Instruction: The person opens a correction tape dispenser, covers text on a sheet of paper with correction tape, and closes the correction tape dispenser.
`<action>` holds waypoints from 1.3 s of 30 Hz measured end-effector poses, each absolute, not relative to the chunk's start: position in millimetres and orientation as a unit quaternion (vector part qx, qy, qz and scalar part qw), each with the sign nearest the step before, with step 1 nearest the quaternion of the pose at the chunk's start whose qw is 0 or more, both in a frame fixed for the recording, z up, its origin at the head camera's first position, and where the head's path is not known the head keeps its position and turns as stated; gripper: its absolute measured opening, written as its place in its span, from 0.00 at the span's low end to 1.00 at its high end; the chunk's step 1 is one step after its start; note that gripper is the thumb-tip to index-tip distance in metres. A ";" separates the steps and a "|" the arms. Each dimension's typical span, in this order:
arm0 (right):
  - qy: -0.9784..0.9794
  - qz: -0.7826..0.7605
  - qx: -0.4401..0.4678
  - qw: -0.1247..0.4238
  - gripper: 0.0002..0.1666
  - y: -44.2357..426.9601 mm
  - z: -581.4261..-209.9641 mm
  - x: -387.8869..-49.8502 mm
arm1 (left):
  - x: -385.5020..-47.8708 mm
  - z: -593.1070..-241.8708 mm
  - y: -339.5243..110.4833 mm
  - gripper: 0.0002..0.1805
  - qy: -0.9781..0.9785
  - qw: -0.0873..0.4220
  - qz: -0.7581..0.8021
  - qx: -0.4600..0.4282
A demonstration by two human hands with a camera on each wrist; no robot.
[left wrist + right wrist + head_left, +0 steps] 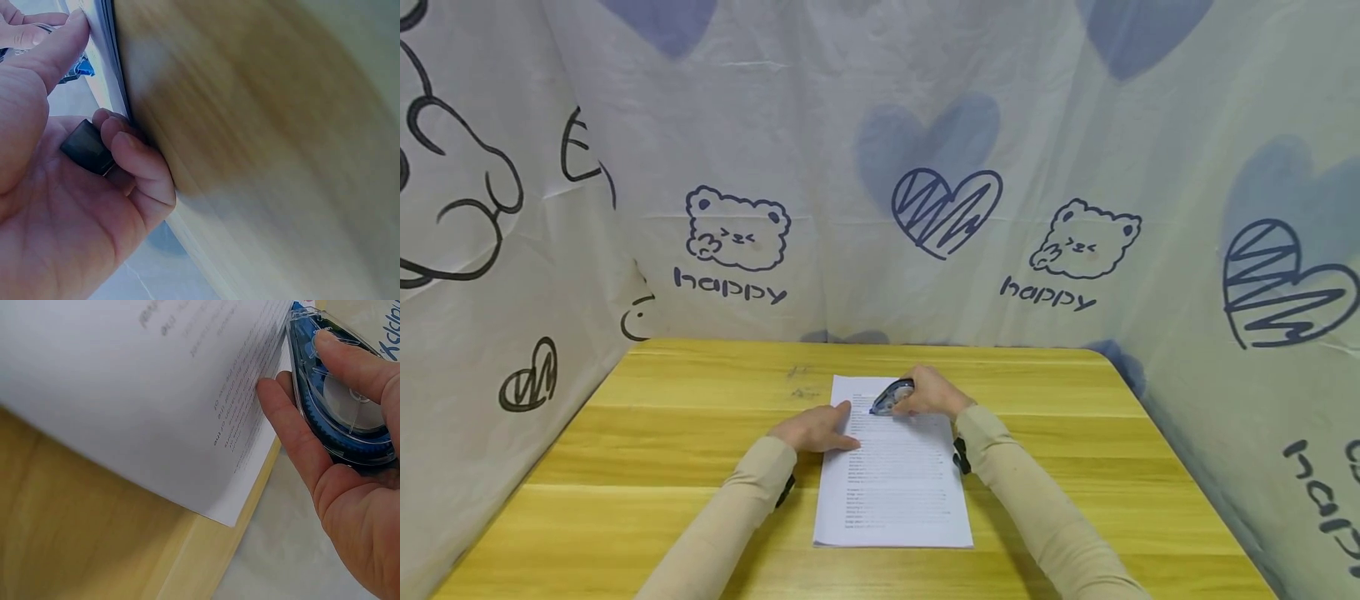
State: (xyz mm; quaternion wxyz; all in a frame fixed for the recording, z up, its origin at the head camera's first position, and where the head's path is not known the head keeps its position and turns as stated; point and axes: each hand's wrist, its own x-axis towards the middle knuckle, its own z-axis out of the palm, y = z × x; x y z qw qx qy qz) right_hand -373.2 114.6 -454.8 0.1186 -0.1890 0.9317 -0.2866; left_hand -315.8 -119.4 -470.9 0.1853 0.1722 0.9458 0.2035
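A stack of printed paper (895,500) lies on the table. My right hand (931,393) grips a blue, clear-cased correction tape (337,406), its tip at the text in the upper part of the top sheet. In the right wrist view the thumb presses on the case and one fingertip touches the page. At the stack's left edge, my left hand (812,429) rests with its thumb over the sheet. Its other fingers curl beside the edge around a small dark cap-like piece (87,147), seen in the left wrist view.
The yellow wood-grain table (662,450) extends on both sides of the paper. Behind and beside it hangs a pale curtain (842,275) with hearts and bear drawings. A black band (961,456) shows at the right wrist.
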 end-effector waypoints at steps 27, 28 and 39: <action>0.929 -0.287 -0.203 0.120 0.21 118.2 -456.0 -373.8 | -315.2 -471.2 -119.4 0.47 0.944 0.183 0.207 0.182; 0.929 -0.287 -0.203 0.119 0.20 118.1 -456.2 -373.9 | -315.2 -471.2 -119.4 0.47 0.944 0.183 0.208 0.180; 0.928 -0.288 -0.201 0.124 0.18 119.4 -454.3 -371.8 | -313.9 -471.5 -119.4 0.47 0.943 0.185 0.208 0.180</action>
